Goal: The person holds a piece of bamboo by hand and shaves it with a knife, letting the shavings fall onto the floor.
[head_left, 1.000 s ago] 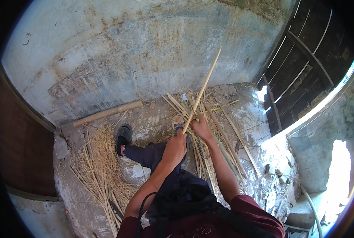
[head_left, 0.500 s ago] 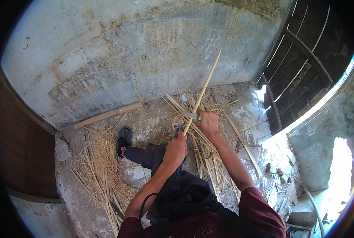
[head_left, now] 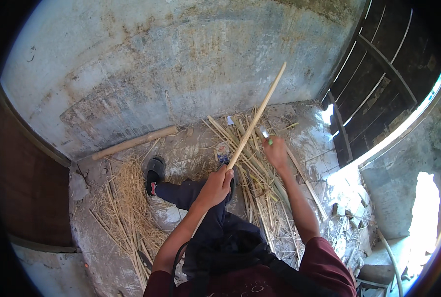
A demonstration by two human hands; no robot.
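My left hand (head_left: 214,188) is closed round a long pale bamboo strip (head_left: 256,117), which slants up and away to the right. The strip's lower part passes back along my left forearm. To the right of the strip, my right hand (head_left: 277,154) grips a knife (head_left: 264,132) with a short bright blade and a bit of green at the handle. The blade is apart from the strip. Below the hands lies a loose pile of bamboo strips (head_left: 260,171) on the floor.
A heap of thin shavings (head_left: 129,198) lies left of my shoe (head_left: 154,173). A thick pole (head_left: 135,142) rests along the foot of the stained wall (head_left: 181,64). Dark wooden planks (head_left: 378,74) stand at the right, with rubble (head_left: 351,210) below them.
My right hand with the knife has moved right, off the bamboo strip. The strip's far end has shifted slightly right, while my left hand has moved a little left and down.
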